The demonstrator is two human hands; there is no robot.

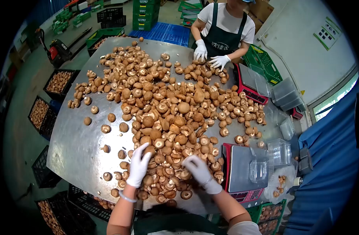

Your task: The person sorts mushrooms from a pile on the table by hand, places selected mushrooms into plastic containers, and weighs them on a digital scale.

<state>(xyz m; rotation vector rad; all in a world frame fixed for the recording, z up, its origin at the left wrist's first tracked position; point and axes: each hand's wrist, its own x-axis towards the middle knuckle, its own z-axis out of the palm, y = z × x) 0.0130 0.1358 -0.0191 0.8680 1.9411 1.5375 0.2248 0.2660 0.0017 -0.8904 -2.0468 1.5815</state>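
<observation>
A wide heap of brown shiitake mushrooms (171, 113) covers the middle of the metal table (75, 145). My left hand (138, 166), in a white glove, reaches into the heap's near left side. Its fingers point forward with the thumb apart, beside mushroom caps, and nothing shows in its grasp. On the near right side, my right hand (200, 171), gloved too, hovers over or touches the mushrooms. Those fingers are bent loosely and apart, with no mushroom visible in them; the undersides are hidden.
Right of me, a scale (242, 168) carries a clear plastic box (258, 170); more clear boxes (279, 152) lie beyond. Across the table a co-worker's gloved hands (211, 56) touch mushrooms near a second scale (252, 80). Mushroom-filled crates (59, 82) stand on the floor at left.
</observation>
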